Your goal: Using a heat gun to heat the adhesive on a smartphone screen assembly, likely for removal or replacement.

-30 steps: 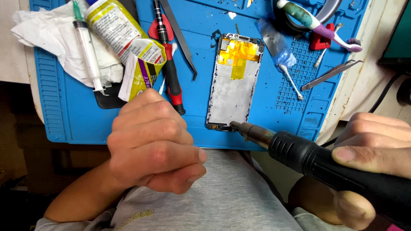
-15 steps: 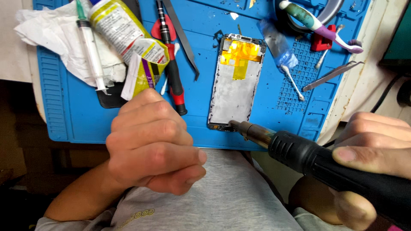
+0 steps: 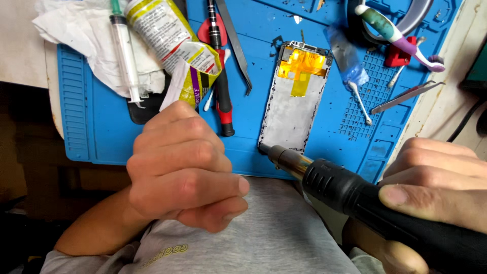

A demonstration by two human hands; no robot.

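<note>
**Hot-air nozzle at the frame's corner**

The right hand (image 3: 436, 177) gripped a black hot-air tool (image 3: 355, 195), its nozzle touching the lower left corner of the phone frame (image 3: 294, 99) lying on the blue mat (image 3: 81, 111). The left hand (image 3: 185, 167) hovered nearby, curled into an empty fist.

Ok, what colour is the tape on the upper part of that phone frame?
Yellow-orange tape on the phone frame, shown in the head view.

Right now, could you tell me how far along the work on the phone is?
Done: the phone frame lies opened on the blue mat, yellow tape showing. In hand: the right hand points a black heat tool at its lower corner; the left hand is a closed fist. Left: dark residue along the edges.
</note>
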